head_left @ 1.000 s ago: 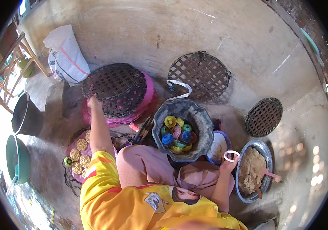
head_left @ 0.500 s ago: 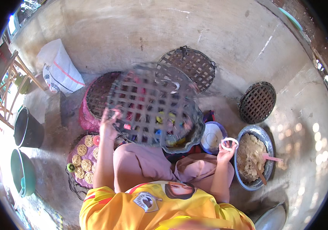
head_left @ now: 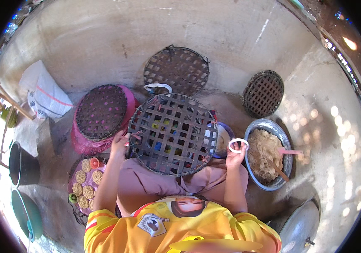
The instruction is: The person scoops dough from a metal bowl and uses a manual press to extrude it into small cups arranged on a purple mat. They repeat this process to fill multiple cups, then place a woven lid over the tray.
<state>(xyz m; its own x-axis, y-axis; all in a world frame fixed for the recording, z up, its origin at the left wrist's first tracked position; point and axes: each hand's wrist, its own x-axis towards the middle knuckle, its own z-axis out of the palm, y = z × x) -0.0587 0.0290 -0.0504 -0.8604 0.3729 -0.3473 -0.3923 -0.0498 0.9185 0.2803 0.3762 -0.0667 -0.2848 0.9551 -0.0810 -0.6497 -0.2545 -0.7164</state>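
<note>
A round woven slat tray lies above my crossed legs, over colourful things that show only through its gaps. My left hand is at the tray's left rim, its fingers closed on the edge. My right hand is off the tray's right side, pinching a white ring. Just beyond that hand stands a blue-grey basin of pale dough, with a pink handle and a wooden stick in it. A purple-rimmed bowl is partly hidden behind the tray.
At my left, round noodle-like cakes lie on a pink-covered tray. Behind it, another woven tray tops a pink bundle. Two more trays lean by the wall. Buckets stand far left; a metal lid lies lower right.
The woven tray was blurred and tilted, with a basin rim showing under it; now it lies flatter and still, covering that rim. The ring stays in my right hand. The view has shifted.
</note>
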